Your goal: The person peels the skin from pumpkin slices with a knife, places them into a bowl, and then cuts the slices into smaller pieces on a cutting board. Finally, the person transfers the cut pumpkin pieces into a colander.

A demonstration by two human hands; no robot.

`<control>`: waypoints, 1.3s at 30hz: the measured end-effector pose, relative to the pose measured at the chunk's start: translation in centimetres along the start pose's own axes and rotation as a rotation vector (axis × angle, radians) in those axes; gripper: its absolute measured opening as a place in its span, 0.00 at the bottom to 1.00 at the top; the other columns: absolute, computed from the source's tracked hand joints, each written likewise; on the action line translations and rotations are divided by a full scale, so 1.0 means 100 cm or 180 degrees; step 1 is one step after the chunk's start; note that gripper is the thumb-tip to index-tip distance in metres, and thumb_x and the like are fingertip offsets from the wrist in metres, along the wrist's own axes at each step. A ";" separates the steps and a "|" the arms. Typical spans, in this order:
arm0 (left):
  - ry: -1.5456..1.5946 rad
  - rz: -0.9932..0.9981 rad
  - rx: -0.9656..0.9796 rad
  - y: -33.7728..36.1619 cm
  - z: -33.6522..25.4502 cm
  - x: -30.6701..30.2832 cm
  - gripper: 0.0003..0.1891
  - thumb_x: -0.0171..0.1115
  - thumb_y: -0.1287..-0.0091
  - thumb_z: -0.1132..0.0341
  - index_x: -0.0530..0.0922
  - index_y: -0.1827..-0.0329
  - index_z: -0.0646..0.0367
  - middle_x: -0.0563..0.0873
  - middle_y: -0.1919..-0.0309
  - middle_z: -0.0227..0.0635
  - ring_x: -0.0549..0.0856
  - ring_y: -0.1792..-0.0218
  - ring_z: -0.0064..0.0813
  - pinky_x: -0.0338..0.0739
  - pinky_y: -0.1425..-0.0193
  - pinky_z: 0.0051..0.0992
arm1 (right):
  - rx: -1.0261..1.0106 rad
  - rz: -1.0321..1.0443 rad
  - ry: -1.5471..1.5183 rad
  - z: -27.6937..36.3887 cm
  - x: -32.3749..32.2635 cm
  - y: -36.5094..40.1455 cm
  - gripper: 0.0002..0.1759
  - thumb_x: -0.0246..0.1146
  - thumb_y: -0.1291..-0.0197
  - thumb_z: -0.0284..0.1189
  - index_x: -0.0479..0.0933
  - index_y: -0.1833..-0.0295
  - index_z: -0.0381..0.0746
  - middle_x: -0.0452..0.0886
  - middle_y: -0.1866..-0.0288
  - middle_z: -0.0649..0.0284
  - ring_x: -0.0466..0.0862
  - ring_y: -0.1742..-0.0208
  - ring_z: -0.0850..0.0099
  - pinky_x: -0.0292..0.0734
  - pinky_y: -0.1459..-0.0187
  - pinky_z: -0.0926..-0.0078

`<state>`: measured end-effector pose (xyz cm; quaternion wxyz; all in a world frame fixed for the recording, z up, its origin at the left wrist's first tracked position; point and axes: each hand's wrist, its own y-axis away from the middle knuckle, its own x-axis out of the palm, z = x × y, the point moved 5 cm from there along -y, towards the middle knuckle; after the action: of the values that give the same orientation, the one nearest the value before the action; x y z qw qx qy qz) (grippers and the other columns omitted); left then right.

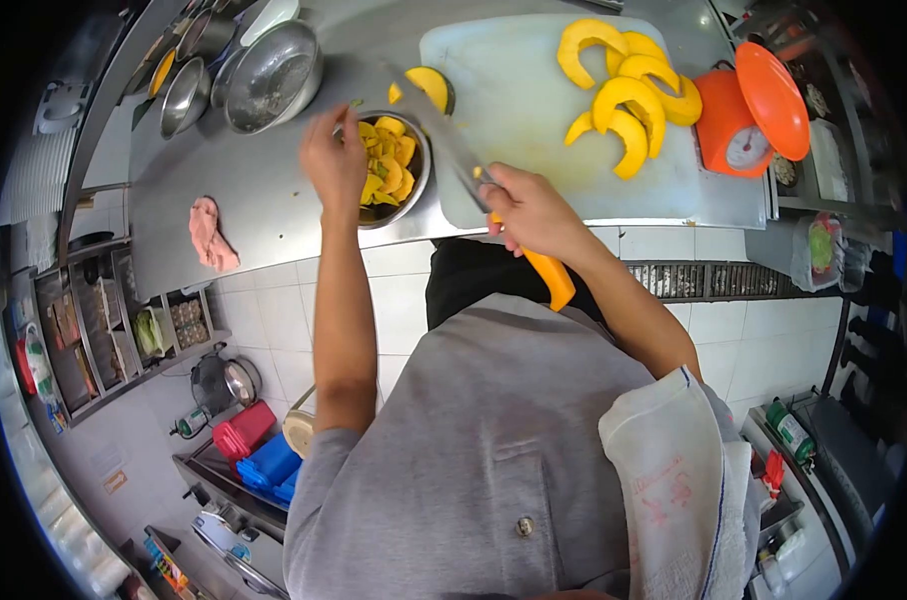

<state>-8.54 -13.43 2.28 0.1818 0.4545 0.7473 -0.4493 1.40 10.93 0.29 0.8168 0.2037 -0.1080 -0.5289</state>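
My right hand (536,212) grips a knife (444,135) with a yellow handle, its long blade slanting up and left over the edge of the cutting board (514,110). Beside the blade tip, a pumpkin piece (429,88) with dark rind lies at the board's left edge. My left hand (334,160) is at the left rim of a metal bowl (421,185) full of pumpkin trimmings (386,160). Its fingers are curled and slightly blurred, with a small green bit near the fingertips. Curved pumpkin slices (629,100) lie piled on the board's right side.
An orange kitchen scale (734,130) with a tilted pan stands at the right. Metal bowls (274,80) sit at the back left. A pink cloth (212,235) lies near the front edge of the steel table (264,200). Shelves (114,320) hold goods below left.
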 end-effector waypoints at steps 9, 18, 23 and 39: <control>-0.0791 0.2653 0.2105 -0.052 -0.050 0.137 0.20 0.64 0.41 0.75 0.83 0.44 0.53 0.83 0.52 0.40 0.83 0.49 0.47 0.78 0.42 0.40 | 0.0160 -0.0894 -0.0289 -0.045 -0.058 0.067 0.11 0.51 0.27 0.32 0.68 0.59 0.34 0.78 0.75 0.60 0.78 0.83 0.75 0.74 0.82 0.73; -0.0695 0.3184 0.1944 0.034 -0.120 0.107 0.22 0.71 0.43 0.68 0.82 0.42 0.54 0.83 0.52 0.40 0.83 0.50 0.46 0.79 0.45 0.39 | 0.0257 -0.1205 0.1086 -0.074 -0.059 0.093 0.08 0.55 0.30 0.30 0.69 0.54 0.35 0.81 0.74 0.51 0.83 0.75 0.56 0.79 0.71 0.57; -0.0129 0.2600 0.1654 0.065 -0.117 0.072 0.22 0.71 0.43 0.72 0.82 0.43 0.58 0.82 0.51 0.41 0.81 0.49 0.48 0.78 0.43 0.40 | 0.0259 -0.1015 0.2366 -0.060 -0.041 0.098 0.15 0.56 0.36 0.24 0.68 0.45 0.33 0.83 0.68 0.43 0.86 0.63 0.44 0.80 0.60 0.47; 0.0158 0.1780 0.1780 0.077 -0.109 0.072 0.19 0.73 0.46 0.76 0.83 0.49 0.61 0.85 0.52 0.39 0.82 0.53 0.44 0.79 0.47 0.38 | 0.0131 -0.0845 0.3331 -0.018 -0.043 0.120 0.14 0.56 0.37 0.22 0.67 0.46 0.35 0.81 0.74 0.51 0.86 0.74 0.54 0.81 0.73 0.57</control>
<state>-4.35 0.85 -0.71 0.1483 0.6833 0.4476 -0.5575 10.15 19.56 4.25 0.6835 0.4677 0.3296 -0.4532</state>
